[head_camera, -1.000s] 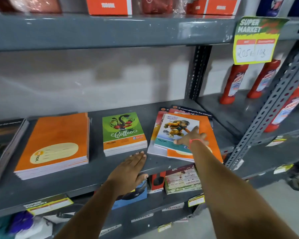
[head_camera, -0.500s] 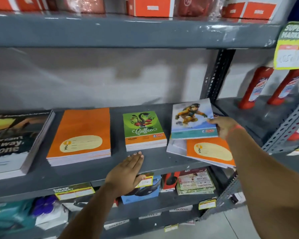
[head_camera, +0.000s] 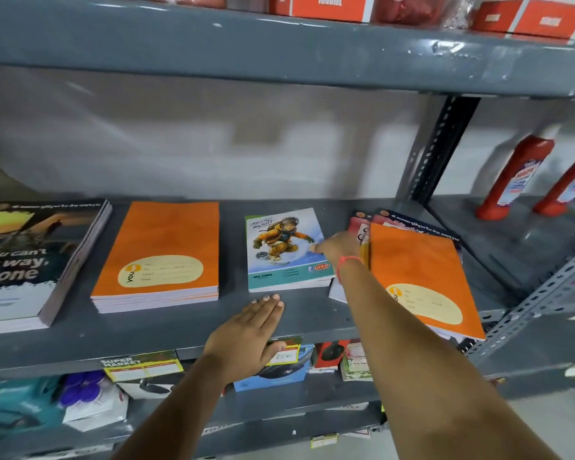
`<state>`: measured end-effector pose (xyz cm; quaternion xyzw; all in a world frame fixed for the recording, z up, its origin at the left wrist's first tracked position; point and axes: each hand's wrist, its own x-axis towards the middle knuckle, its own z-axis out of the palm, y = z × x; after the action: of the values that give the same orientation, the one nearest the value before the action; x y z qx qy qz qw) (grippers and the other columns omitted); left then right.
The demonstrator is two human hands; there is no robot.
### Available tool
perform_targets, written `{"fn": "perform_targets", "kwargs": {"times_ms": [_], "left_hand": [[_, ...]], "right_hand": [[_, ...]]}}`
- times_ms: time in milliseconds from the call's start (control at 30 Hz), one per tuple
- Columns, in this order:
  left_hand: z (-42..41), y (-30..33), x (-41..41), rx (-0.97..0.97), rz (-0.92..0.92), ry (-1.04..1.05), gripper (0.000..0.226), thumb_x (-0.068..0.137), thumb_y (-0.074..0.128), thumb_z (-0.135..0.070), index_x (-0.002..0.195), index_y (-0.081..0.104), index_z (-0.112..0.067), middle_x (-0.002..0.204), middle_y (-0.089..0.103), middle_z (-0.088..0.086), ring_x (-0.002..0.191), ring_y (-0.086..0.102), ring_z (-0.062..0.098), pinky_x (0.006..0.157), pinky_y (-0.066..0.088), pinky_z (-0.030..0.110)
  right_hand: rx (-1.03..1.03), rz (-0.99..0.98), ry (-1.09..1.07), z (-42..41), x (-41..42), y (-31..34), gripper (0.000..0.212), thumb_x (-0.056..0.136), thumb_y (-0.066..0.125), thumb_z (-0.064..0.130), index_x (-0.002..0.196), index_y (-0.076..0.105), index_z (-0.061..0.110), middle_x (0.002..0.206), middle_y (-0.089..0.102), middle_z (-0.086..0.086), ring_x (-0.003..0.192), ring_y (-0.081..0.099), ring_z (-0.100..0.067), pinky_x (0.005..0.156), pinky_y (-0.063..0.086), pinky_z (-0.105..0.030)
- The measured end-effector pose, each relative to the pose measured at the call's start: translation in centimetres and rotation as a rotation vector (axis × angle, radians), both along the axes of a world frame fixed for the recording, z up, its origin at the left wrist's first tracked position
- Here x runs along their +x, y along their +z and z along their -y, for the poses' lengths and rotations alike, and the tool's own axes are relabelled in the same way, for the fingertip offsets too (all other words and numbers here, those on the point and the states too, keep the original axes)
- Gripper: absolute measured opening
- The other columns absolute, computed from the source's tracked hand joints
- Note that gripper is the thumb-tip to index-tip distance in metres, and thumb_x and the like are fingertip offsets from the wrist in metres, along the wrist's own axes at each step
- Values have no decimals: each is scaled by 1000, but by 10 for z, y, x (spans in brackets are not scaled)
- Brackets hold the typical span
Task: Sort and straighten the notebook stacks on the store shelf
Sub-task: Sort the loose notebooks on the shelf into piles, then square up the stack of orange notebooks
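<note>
On the grey shelf [head_camera: 180,330], a notebook with a cartoon adventurer cover [head_camera: 279,247] lies on top of the middle stack. My right hand [head_camera: 337,249] grips its right edge, fingertips on the cover. To the left sits a squared orange notebook stack [head_camera: 160,254]. At the right is a skewed pile topped by an orange notebook [head_camera: 419,277], with red and dark covers poking out behind it, and it overhangs the shelf front. My left hand [head_camera: 246,333] rests flat and open on the shelf's front edge, holding nothing.
A thick stack with dark covers [head_camera: 30,260] fills the far left. A slotted upright post [head_camera: 442,144] divides off the neighbouring bay, where red bottles [head_camera: 515,177] stand. An upper shelf [head_camera: 279,51] carries orange boxes; packaged goods [head_camera: 273,373] sit on the shelf below.
My right hand lifted the adventurer notebook off the right pile and carried it left, setting it on the middle stack over the green coffee cover. The left hand stayed put.
</note>
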<state>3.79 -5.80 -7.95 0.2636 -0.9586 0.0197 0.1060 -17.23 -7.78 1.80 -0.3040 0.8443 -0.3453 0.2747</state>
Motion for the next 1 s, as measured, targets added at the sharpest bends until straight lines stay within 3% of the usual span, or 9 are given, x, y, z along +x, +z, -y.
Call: {"fn": "perform_targets", "kwargs": {"times_ms": [100, 267, 400, 533, 600, 700, 833, 933, 1000], "left_hand": [[-2, 4, 1, -13, 16, 12, 77, 93, 1, -49, 117, 67, -16, 120, 70, 0, 107, 68, 12, 88, 53, 28], [-5, 10, -1, -62, 54, 18, 79, 92, 2, -52, 112, 69, -15, 114, 73, 0, 102, 70, 14, 83, 55, 27], [-28, 20, -42, -85, -111, 45, 50, 87, 35, -46, 97, 73, -16, 91, 74, -1, 77, 70, 18, 70, 58, 24], [-54, 50, -106, 264, -190, 126, 37, 97, 34, -29, 118, 59, -12, 118, 61, 7, 109, 54, 26, 91, 48, 35], [-57, 60, -133, 401, -243, 229, 34, 96, 38, -28, 114, 59, -8, 120, 59, 12, 113, 51, 28, 90, 45, 37], [-56, 70, -165, 677, -301, 380, 34, 93, 47, -29, 106, 63, -2, 113, 65, 16, 104, 61, 31, 76, 46, 32], [-54, 71, -192, 1115, -417, 560, 22, 87, 58, -19, 84, 62, 3, 84, 67, 20, 76, 66, 31, 70, 50, 34], [-56, 73, -197, 1342, -512, 666, 22, 85, 61, -7, 67, 48, -8, 63, 50, 8, 54, 48, 17, 67, 44, 31], [-59, 78, -199, 1348, -548, 657, 12, 86, 60, -6, 76, 52, -6, 64, 49, 6, 60, 48, 19, 66, 41, 29]], "right_hand": [[59, -253, 44, -5, 3, -10, 29, 82, 64, 31, 95, 61, 5, 106, 64, -15, 87, 60, -26, 56, 40, -27], [23, -298, -35, -34, -20, -11, 39, 86, 54, 34, 119, 53, 12, 123, 56, -14, 111, 52, -33, 91, 48, -42], [212, -344, -253, -83, -54, -13, 46, 92, 41, 34, 134, 40, 13, 140, 41, -14, 128, 37, -35, 100, 36, -48], [350, -229, -298, -134, -78, -13, 45, 96, 33, 18, 139, 32, 5, 147, 34, -19, 135, 30, -37, 108, 29, -46], [306, -247, -413, -156, -95, -18, 43, 90, 37, 13, 132, 40, 4, 138, 42, -21, 127, 40, -40, 103, 35, -49], [189, -111, -448, -175, -111, -16, 23, 83, 46, 7, 95, 59, -8, 97, 59, -29, 93, 58, -41, 77, 47, -49], [158, -8, -410, -201, -118, -20, 34, 89, 53, 7, 119, 57, -8, 116, 62, -28, 107, 58, -40, 89, 51, -41], [173, 154, -315, -213, -117, -25, 29, 97, 38, 13, 114, 56, -3, 112, 59, -24, 66, 54, -31, 60, 55, -25], [187, 165, -423, -206, -124, -18, 29, 97, 41, 11, 80, 55, -7, 99, 57, -21, 51, 52, -25, 53, 52, -27]]}}
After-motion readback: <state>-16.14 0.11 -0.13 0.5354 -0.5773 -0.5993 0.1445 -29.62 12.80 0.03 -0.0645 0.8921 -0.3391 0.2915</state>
